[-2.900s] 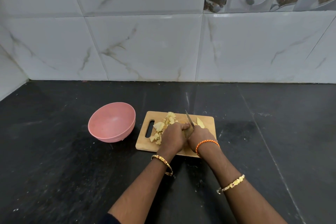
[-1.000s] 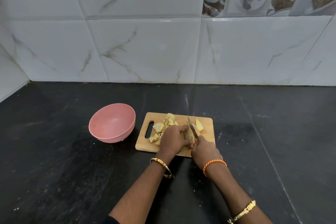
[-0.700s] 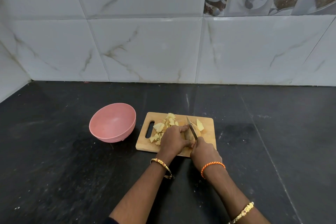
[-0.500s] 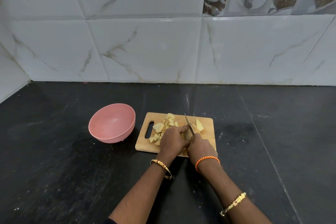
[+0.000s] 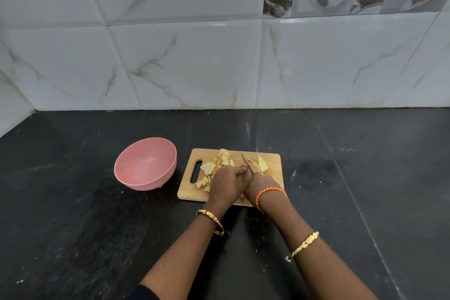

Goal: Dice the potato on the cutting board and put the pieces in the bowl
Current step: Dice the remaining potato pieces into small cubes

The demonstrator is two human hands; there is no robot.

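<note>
right hand (image 5: pixel 261 184) grips knife (image 5: pixel 247 165) | left hand (image 5: pixel 226 184) curled over potato (image 5: pixel 255 169), mid cutting board (image 5: pixel 272 165) | diced pieces (image 5: pixel 214 172) at board's 9 o'clock | pink bowl (image 5: pixel 146 167) at 9 o'clock, empty

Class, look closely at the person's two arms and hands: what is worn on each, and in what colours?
The left hand has a gold bangle with small red stones at the wrist, and a dark sleeve edge shows near the elbow. The right hand has an orange braided thread around the wrist and a gold bracelet further up the bare forearm.
</note>
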